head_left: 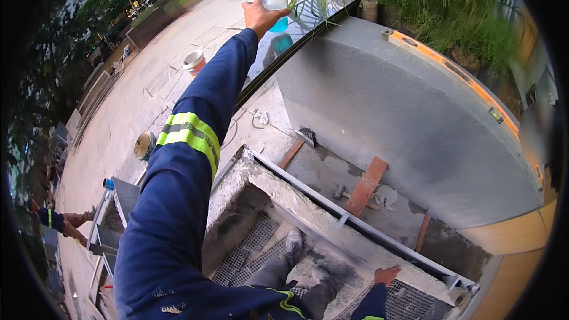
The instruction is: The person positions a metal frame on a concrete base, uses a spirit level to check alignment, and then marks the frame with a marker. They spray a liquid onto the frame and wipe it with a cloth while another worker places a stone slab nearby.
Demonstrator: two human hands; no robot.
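Note:
My left arm, in a navy sleeve with a yellow-green reflective band, is stretched far forward. At its end my left hand (262, 18) is closed around a clear plastic bottle (274, 1) with blue liquid in its lower part. The bottle is at a dark, glossy ledge (302, 15) that mirrors it; whether its base touches the ledge I cannot tell. Low on the right, my right hand (387, 275) has its fingers stretched out and holds nothing. It is beside the rough inner concrete rim (355, 237) of the pit where my feet are.
An orange spirit level (462, 74) lies along the top of a grey wall (397, 118). A hammer (349, 195) and a reddish plank (366, 186) lie below it. Buckets (194, 62) stand on the pale paving. Another person's sleeve (50, 219) shows at far left. Palm fronds overhang the ledge.

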